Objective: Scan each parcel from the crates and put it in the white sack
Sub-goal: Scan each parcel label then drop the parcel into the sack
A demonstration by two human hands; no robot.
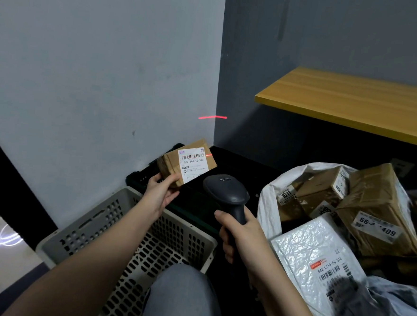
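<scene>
Two hands engaged; left hand (162, 191) pinches cardboard parcel (187, 163) above grey crate (132, 239); right hand (240, 236) grips scanner (227, 193) right of crate, beside white sack (270, 206).

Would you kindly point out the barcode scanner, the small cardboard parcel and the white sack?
barcode scanner (226, 187), head view, top of its head.
small cardboard parcel (192, 163), head view, its white label.
white sack (268, 206), head view, left rim.
</scene>
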